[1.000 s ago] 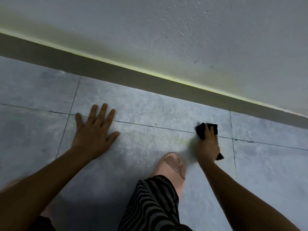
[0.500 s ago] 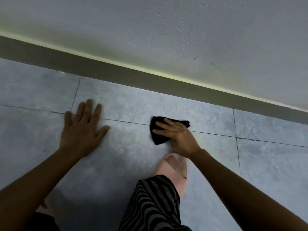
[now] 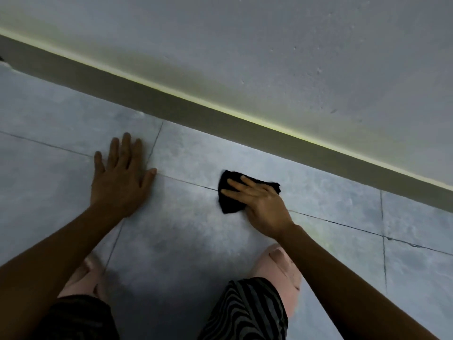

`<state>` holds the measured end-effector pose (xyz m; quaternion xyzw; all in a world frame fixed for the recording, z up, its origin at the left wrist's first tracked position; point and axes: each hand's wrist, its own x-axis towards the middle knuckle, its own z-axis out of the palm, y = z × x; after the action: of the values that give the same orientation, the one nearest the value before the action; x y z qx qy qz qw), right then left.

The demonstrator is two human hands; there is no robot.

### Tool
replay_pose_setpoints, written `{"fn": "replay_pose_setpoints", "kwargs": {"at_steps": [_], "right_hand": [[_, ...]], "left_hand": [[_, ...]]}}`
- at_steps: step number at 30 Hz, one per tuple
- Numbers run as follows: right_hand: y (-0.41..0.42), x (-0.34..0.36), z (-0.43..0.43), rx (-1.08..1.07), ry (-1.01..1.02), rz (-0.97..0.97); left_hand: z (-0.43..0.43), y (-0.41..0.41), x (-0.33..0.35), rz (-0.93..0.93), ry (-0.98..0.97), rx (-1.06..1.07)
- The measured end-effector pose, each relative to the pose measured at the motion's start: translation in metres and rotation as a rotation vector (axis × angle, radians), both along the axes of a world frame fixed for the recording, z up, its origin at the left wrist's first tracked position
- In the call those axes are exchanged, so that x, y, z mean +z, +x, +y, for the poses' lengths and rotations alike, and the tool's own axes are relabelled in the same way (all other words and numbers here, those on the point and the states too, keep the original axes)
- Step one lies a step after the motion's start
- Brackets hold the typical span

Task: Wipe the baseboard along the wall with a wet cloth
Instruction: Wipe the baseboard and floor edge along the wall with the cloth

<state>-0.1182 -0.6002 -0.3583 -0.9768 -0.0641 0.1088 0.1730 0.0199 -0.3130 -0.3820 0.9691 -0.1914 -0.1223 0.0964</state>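
Observation:
A dark grey baseboard [image 3: 171,104] runs diagonally along the foot of the pale wall, from upper left to right edge. A black cloth [image 3: 229,200] lies flat on the grey floor tiles, a little short of the baseboard. My right hand [image 3: 259,204] presses down on the cloth with fingers spread over it. My left hand [image 3: 120,177] rests flat on the floor to the left, palm down, fingers apart, holding nothing.
The pale textured wall [image 3: 269,57] fills the top of the view. Grey floor tiles [image 3: 186,241] with thin dark joints cover the ground. My two knees [image 3: 282,263] in striped shorts rest on the floor near the bottom edge.
My right hand slid the black cloth to the left across the floor, then held near the tile joint. The view shifted, and my left hand stays planted on the floor.

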Motion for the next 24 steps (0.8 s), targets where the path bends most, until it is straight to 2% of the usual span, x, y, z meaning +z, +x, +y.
{"fn": "replay_pose_setpoints", "kwargs": {"at_steps": [5, 9, 14, 17, 20, 24], "right_hand": [[0.048, 0.002, 0.011, -0.247, -0.116, 0.032], [0.092, 0.000, 0.052, -0.094, -0.115, 0.087], [0.065, 0.002, 0.053, 0.167, -0.057, 0.074], [0.060, 0.006, 0.029, 0.106, -0.069, 0.083], [0.096, 0.006, 0.033, -0.017, -0.130, 0.116], [0.128, 0.002, 0.072, 0.025, -0.146, 0.136]], "left_hand": [[0.013, 0.006, -0.003, 0.106, 0.057, -0.002], [0.014, 0.009, -0.003, 0.123, 0.080, -0.022], [0.014, 0.010, -0.003, 0.118, 0.102, -0.028], [0.013, 0.010, -0.004, 0.132, 0.103, -0.034], [0.013, 0.010, -0.003, 0.128, 0.095, -0.028], [0.012, 0.008, -0.004, 0.117, 0.115, -0.017]]}}
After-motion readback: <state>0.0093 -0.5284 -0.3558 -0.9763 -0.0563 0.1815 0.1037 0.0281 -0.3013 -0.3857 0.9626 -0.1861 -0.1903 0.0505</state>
